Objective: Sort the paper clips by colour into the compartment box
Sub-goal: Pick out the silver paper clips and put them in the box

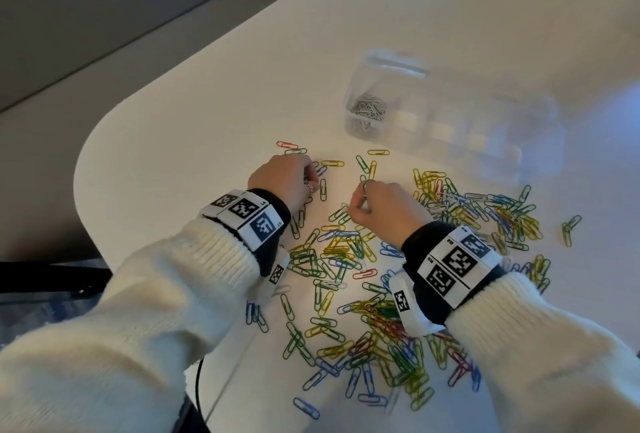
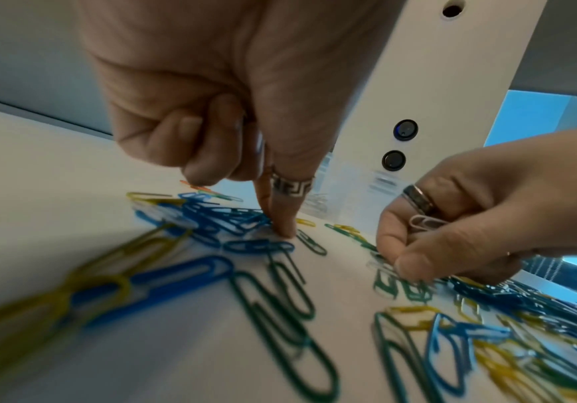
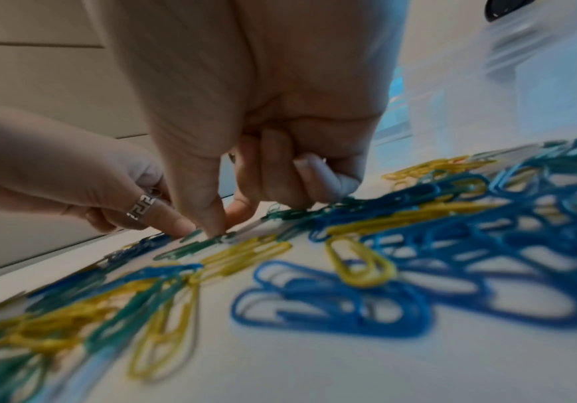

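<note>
We see a white worktop (image 1: 194,128) strewn with coloured paper clips (image 1: 349,259) in blue, green, yellow and a few red, lying loose and overlapping in a broad scatter in front of the person. Beyond the scatter stands the clear compartment box (image 1: 446,117); its leftmost compartment holds a heap of silver clips (image 1: 367,110), and the rest of the box is too blurred for us to read.

The left hand (image 1: 289,179) sits at the far left edge of the scatter. Its index fingertip (image 2: 285,231) presses down on the worktop beside a small bunch of blue clips (image 2: 224,218), while the other fingers are curled into the palm; whether they hold anything we cannot tell. A patterned ring (image 2: 292,186) sits on the index finger.

The right hand (image 1: 382,206) is just beside it, near the middle of the scatter. It keeps a few white clips (image 2: 424,222) tucked in its curled fingers, and its thumb and forefinger reach down among the green clips (image 3: 197,246) on the worktop. Both wrists carry bands with black-and-white markers (image 1: 457,264).
</note>
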